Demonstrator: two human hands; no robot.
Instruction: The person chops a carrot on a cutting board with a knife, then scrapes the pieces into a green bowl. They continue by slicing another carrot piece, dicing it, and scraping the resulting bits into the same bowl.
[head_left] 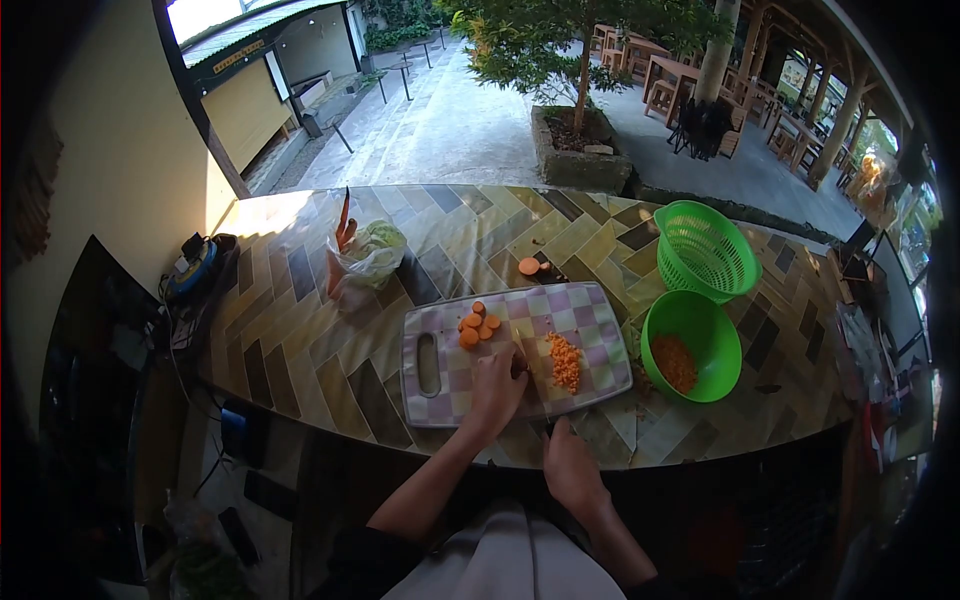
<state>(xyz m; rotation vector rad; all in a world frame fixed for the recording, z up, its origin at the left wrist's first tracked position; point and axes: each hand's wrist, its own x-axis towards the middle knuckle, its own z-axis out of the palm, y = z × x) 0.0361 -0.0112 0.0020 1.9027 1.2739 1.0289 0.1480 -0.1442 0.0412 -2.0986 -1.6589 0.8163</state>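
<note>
The cutting board (450, 395), checkered in pale pink and yellow with a grey rim and a handle slot at its left end, lies on the worktop (290, 300) and serves as the landmark here. Over the middle of the board, the left hand (495, 385) reaches in from the near edge, its fingers bent and drawn close together beside the blade; whether they pinch a piece of carrot cannot be told. At the board's near edge, the right hand (574, 468) has its fingers wrapped around the dark handle of a knife (549, 427), whose thin blade runs onto the board and is hard to make out. On the far left part of the board sits a small cluster of carrot rounds (478, 325); on its right half lies a heap of finely chopped carrot (564, 362). Just right of the board stands a green bowl (718, 340) with orange bits (673, 362) inside, and off the board's far right corner is a green colander (708, 250), tilted. Just beyond the board's far edge lie carrot ends (530, 267). Well off its far left corner rests a clear plastic bag (352, 272) with a pale green vegetable (382, 243), carrots (345, 232) beside it.
</note>
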